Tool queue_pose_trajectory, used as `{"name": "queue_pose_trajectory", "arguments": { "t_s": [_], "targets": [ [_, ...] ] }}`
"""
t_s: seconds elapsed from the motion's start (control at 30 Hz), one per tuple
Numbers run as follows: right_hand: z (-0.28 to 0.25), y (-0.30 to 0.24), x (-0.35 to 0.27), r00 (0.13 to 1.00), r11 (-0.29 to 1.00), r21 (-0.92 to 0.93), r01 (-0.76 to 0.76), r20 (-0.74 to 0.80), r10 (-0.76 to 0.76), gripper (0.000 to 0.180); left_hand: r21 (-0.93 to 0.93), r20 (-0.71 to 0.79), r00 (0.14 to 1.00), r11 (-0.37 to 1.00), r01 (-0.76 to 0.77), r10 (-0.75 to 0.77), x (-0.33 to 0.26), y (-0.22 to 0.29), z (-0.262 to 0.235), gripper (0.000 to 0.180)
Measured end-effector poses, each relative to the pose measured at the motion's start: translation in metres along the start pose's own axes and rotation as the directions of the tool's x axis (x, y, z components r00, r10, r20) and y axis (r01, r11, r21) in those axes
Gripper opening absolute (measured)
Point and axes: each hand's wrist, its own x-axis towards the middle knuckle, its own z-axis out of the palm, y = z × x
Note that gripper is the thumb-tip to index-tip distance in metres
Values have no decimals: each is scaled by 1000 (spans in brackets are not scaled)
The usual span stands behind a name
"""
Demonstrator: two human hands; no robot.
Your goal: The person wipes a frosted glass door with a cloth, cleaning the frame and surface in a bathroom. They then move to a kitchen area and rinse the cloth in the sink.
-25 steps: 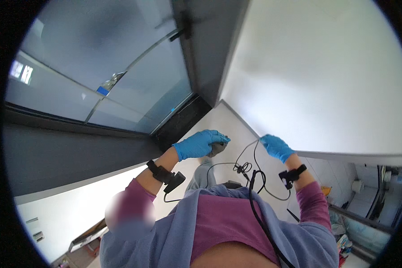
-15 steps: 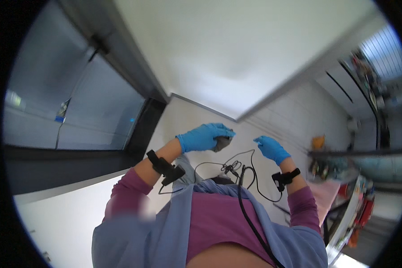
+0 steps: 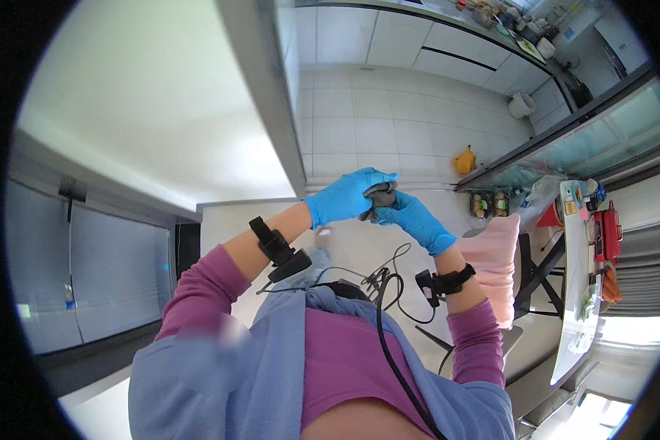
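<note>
Both my hands wear blue gloves and meet in front of my body. Between them is a crumpled dark grey cloth (image 3: 378, 196). My left hand (image 3: 348, 196) grips it from the left, fingers curled over its top. From the right, my right hand (image 3: 415, 220) pinches the cloth's lower right side. Part of the cloth is hidden behind the fingers. Each wrist carries a black strap with a small device, and black cables (image 3: 378, 282) hang in loops below my hands.
A white-tiled kitchen floor (image 3: 374, 132) lies ahead, with white cabinets (image 3: 400, 44) beyond. At left stand a wall edge (image 3: 260, 95) and grey door panels (image 3: 117, 257). On the right are a yellow bag (image 3: 463, 160), a pink-draped chair (image 3: 491, 257) and a cluttered white table (image 3: 573, 308).
My view has turned right, toward the kitchen. My right hand has come over to my left and now grips the grey cloth too; before, only the left held it.
</note>
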Motion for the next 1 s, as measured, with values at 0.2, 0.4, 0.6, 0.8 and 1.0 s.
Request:
{"name": "queue_pose_trajectory", "arguments": {
  "t_s": [0.2, 0.4, 0.6, 0.8, 1.0],
  "targets": [
    [-12, 7, 0, 996, 1000, 22, 0, -90, 2, 32, -195, 19, 996, 976, 94, -93, -8, -7, -2, 61],
    [-33, 4, -32, 979, 991, -131, -25, -205, -2, 31, -296, 8, 994, 950, 104, -106, -10, -13, 2, 56],
    [-55, -11, -59, 909, 984, -104, 146, -378, -175, 32, -125, -193, 974, 987, 99, -122, 1, -10, -4, 44],
    [-90, -26, -51, 936, 979, -177, 100, -316, -153, 26, -116, -375, 906, 980, 164, -196, 11, 12, -15, 32],
    [-111, -34, -28, 976, 957, -231, 177, -83, -200, 24, -265, -579, 731, 931, 251, -361, -11, 21, 11, 32]
  ]
}}
